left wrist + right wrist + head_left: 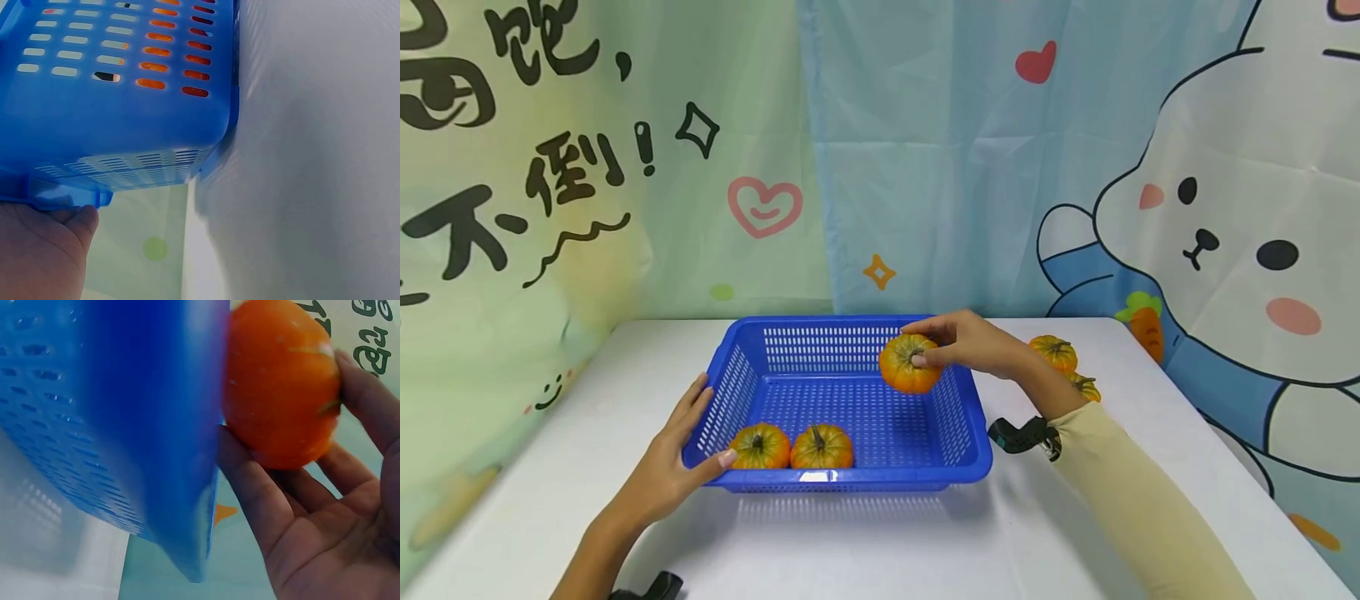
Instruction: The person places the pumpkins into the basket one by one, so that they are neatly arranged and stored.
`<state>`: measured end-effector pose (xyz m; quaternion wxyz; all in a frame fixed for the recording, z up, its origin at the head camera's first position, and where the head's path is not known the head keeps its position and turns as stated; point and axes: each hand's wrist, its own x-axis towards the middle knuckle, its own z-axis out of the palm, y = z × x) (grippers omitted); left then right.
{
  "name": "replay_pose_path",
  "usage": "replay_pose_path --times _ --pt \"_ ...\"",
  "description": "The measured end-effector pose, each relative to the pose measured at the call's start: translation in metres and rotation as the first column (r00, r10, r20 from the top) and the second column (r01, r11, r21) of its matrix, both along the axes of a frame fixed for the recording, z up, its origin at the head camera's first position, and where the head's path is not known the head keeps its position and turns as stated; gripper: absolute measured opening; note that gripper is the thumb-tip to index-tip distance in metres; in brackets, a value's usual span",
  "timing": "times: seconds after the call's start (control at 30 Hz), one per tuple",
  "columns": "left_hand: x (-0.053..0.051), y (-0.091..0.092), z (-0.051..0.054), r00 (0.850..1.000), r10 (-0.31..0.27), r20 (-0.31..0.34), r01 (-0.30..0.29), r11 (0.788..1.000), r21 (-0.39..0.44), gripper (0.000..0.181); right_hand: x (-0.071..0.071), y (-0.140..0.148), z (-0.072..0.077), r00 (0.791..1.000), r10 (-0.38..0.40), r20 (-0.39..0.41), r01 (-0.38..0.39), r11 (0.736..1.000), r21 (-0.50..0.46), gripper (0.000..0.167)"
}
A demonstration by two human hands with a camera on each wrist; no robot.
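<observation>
A small orange pumpkin (pixel 909 365) is gripped by my right hand (pixel 973 343), thumb on its near face, over the right part of a blue plastic basket (pixel 880 477). The right wrist view shows the same pumpkin (pixel 281 387) between thumb and fingers, beside the basket's side (pixel 156 425). My left hand (pixel 666 471) holds the basket's left front corner, thumb over the rim, fingers along the left side. Inside, along the front wall, two pumpkins sit side by side, a left one (pixel 760 447) and a right one (pixel 822 447).
Two more pumpkins, a farther one (pixel 1054 353) and a nearer one (pixel 1086 387), lie right of the basket, partly behind my right forearm. A white table (pixel 865 550) bears everything. Behind it hangs a printed curtain (pixel 917 183).
</observation>
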<state>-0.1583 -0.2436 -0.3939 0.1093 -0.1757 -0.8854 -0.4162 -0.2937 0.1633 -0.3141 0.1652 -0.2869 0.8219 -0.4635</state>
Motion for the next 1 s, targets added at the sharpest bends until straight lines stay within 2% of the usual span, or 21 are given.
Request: replay_pose_path --times 0.17,0.43,0.57,0.77,1.0 --pt "0.0 0.0 0.001 1.0 0.006 -0.005 -0.006 1.0 -0.004 0.089 -0.003 -0.002 0.005 0.998 0.059 0.034 -0.061 0.996 0.065 0.057" --pt "0.001 0.001 0.001 1.0 0.008 0.004 -0.007 1.0 -0.002 0.088 -0.004 -0.008 0.011 0.999 0.033 0.034 -0.037 0.993 0.111 0.056" --pt "0.0 0.001 0.0 1.0 0.005 -0.005 -0.005 1.0 -0.004 0.088 -0.008 -0.011 0.01 0.995 0.086 0.056 -0.092 0.987 0.128 0.054" --pt "0.0 0.001 -0.001 1.0 0.005 -0.01 -0.005 1.0 -0.003 0.088 -0.011 -0.017 0.011 0.976 0.192 0.1 -0.207 0.963 0.172 0.054" --pt "0.0 0.001 -0.001 1.0 0.007 -0.003 -0.007 1.0 -0.001 0.088 -0.013 -0.024 0.009 0.954 0.233 0.189 -0.271 0.94 0.209 0.053"
